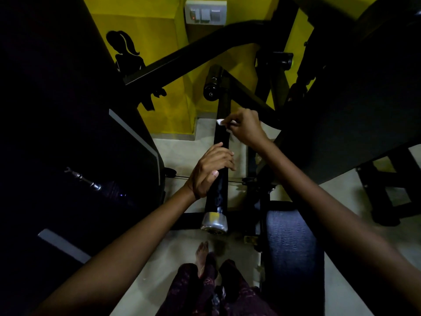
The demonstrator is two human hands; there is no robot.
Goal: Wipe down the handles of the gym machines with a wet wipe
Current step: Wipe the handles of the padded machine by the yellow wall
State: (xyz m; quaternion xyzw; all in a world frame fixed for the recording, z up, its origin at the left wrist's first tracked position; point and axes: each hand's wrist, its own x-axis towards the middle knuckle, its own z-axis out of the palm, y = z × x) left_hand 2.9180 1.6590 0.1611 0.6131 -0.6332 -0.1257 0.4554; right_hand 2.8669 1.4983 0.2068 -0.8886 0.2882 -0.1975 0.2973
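Left hand (210,171) on black padded machine handle (219,156), nearer silver metal end cap (214,222); right hand (245,128) farther up, pinching white wet wipe (220,122) against handle.

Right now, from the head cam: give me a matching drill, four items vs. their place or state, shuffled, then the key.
Items
1. left hand
2. right hand
3. end cap
4. switch plate

Place or state
A. on the yellow wall, top of view
B. silver, at the near end of the black bar
C. pinches a white wipe against the bar
D. grips the bar nearer the camera, no wipe seen in it

Pairs: 1-D, 2-C, 3-B, 4-A

The wipe shows white at the right hand's fingertips on the bar.
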